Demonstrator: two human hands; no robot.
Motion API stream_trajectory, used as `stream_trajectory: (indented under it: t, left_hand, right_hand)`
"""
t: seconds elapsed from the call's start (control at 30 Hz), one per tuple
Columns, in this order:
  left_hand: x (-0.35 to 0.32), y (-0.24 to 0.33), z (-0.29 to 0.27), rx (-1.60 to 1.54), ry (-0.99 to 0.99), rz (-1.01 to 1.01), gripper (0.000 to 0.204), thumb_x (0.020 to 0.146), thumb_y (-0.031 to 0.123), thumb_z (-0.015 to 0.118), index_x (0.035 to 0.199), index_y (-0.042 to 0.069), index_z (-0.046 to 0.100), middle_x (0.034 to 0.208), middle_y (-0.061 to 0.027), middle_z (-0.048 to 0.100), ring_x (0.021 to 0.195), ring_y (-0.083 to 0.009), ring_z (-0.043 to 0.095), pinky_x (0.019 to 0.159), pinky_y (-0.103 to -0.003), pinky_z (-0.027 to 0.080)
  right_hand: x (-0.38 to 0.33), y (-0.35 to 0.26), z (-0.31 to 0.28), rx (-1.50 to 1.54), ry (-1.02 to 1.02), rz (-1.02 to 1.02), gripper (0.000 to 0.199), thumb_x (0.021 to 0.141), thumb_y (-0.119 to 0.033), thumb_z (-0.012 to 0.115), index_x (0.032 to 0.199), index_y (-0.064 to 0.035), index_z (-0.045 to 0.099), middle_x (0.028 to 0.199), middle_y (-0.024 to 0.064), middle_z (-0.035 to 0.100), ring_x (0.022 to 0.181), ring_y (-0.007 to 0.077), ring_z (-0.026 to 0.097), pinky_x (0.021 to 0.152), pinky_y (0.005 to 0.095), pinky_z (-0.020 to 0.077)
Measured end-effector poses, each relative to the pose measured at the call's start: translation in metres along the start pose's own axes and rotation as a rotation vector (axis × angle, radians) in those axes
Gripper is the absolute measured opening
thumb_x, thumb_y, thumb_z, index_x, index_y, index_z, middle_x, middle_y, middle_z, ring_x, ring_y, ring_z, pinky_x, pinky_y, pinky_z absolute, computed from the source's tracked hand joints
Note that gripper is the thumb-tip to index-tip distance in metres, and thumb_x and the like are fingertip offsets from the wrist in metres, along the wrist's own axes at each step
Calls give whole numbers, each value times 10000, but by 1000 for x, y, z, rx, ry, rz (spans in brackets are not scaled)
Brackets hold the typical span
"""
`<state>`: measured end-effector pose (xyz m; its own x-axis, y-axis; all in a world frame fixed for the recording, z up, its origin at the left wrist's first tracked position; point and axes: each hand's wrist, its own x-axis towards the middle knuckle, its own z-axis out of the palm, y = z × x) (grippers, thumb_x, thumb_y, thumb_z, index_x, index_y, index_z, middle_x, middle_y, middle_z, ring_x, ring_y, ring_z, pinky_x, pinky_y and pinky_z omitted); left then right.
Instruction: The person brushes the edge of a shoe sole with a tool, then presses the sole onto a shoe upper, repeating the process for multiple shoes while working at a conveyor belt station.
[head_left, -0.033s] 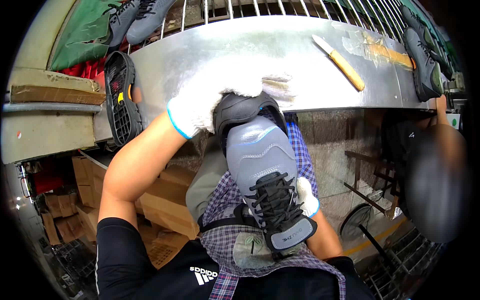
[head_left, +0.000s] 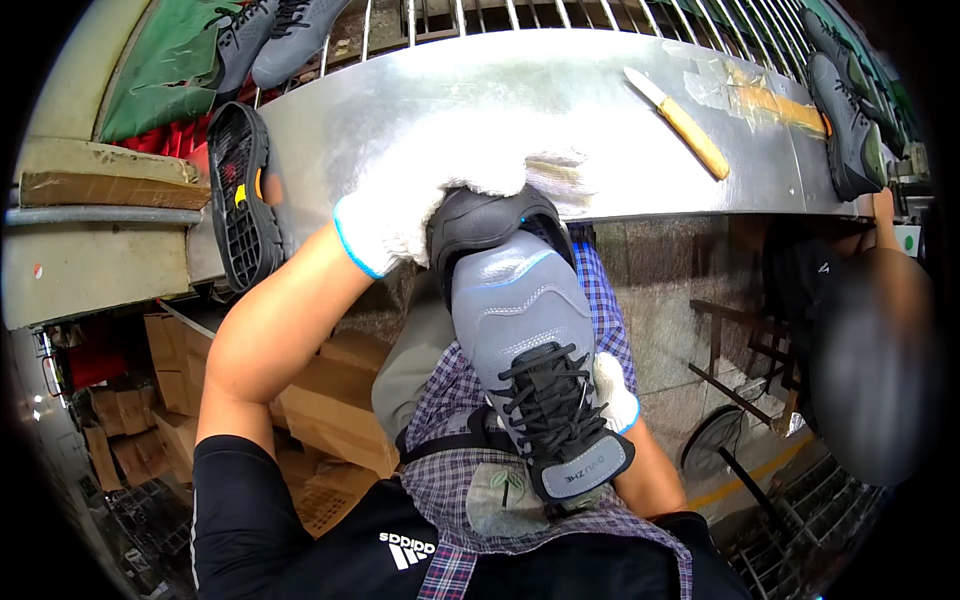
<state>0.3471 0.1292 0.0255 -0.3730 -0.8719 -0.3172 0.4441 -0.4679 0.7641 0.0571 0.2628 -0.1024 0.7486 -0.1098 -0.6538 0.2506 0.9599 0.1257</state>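
A grey shoe upper (head_left: 525, 310) with black laces is tilted over my lap, its toe toward the metal bench. A black rubber sole (head_left: 480, 222) caps the toe, with a gap showing between its raised rim and the upper. My left hand (head_left: 400, 215), in a white glove, is closed on the toe end of this sole; glare washes out part of the glove. My right hand (head_left: 612, 392), also gloved, grips the shoe's right side near the laces, most of its fingers hidden behind it.
A loose black sole (head_left: 243, 200) stands at the bench's left end. A wooden-handled knife (head_left: 685, 130) lies on the metal bench (head_left: 450, 75). Grey shoes (head_left: 845, 130) sit at the right end, others (head_left: 290, 40) at the far left, beyond them metal rails. Another person (head_left: 870, 350) works at right.
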Motion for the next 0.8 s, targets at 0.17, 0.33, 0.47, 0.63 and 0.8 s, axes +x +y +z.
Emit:
stream_trajectory:
  t: [0.17, 0.33, 0.47, 0.63, 0.8]
  left_hand:
    - [-6, 2, 5, 110, 147, -47, 608, 855, 144, 673, 1385, -151, 644, 1341, -284, 721, 1214, -323, 719, 1131, -412, 555]
    - [-6, -8, -16, 63, 35, -2, 263, 966, 102, 728, 1195, -17, 778, 1217, -124, 775, 1101, -217, 710, 993, -361, 598]
    - [-3, -11, -14, 304, 17, 71, 228, 939, 97, 736, 1128, -13, 801, 1205, -133, 784, 1095, -234, 720, 993, -359, 585]
    - [3, -2, -1, 309, -78, 91, 420, 834, 98, 701, 1203, -98, 753, 1247, -221, 770, 1130, -308, 721, 1065, -408, 559]
    - [10, 18, 38, 113, -197, 44, 478, 864, 106, 698, 1301, -87, 710, 1258, -209, 771, 1161, -307, 717, 1070, -391, 557]
  right_hand:
    - [1, -1, 1, -41, -22, -51, 516, 1151, -337, 497, 1507, 27, 580, 1411, 189, 708, 1173, 295, 756, 1009, 458, 643]
    - [1, 1, 2, -86, -43, -114, 536, 1123, -331, 562, 1526, 23, 565, 1435, 184, 694, 1204, 286, 740, 1042, 444, 628]
    - [0, 7, -5, -192, -58, -239, 607, 1071, -340, 662, 1540, 28, 549, 1457, 176, 681, 1241, 279, 722, 1081, 429, 606]
    - [-18, 4, 11, -269, -179, -380, 727, 1006, -423, 748, 1523, 51, 559, 1439, 178, 692, 1255, 262, 712, 1076, 410, 603]
    - [-10, 2, 5, -299, -213, -442, 727, 1015, -434, 718, 1529, 50, 550, 1416, 187, 699, 1230, 268, 721, 1054, 416, 609]
